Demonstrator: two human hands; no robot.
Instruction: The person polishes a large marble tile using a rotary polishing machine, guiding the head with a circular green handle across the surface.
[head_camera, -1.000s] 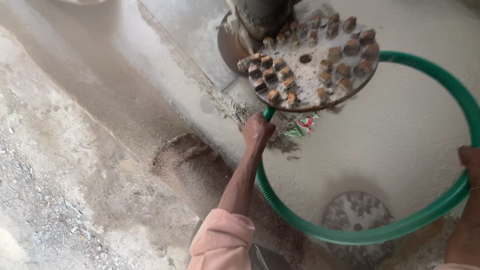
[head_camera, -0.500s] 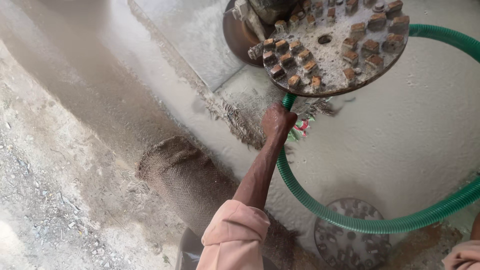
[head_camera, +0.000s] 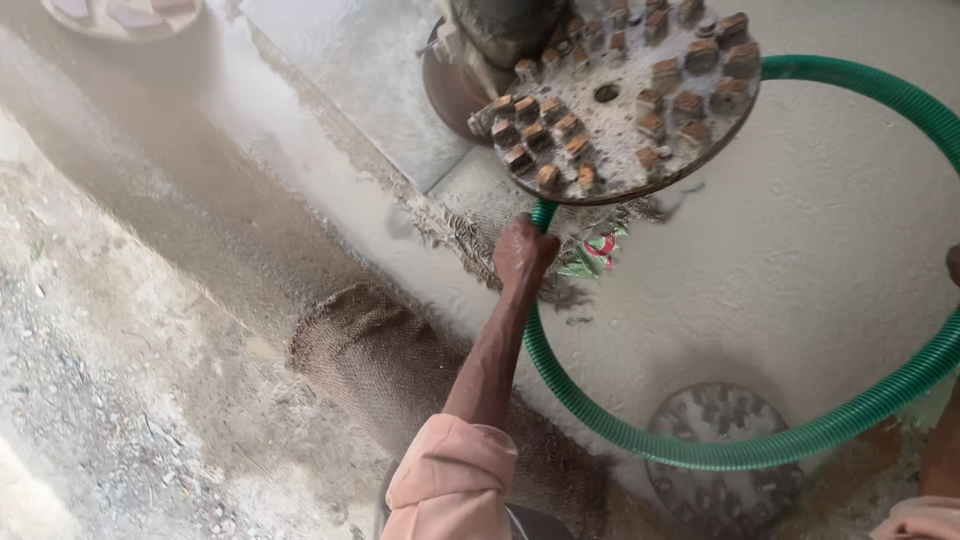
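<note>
Hose (head_camera: 640, 440) loops green over the wet floor below the studded disc (head_camera: 625, 95). Left hand (head_camera: 522, 252), now closer under the disc than a second ago, has its grip closed on it; right hand's grip cannot be told.

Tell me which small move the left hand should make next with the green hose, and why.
Probably draw the green hose back out from under the grinding disc. The left hand is closed around the hose just where it passes beneath the disc's edge, so its end is hidden there.
</note>
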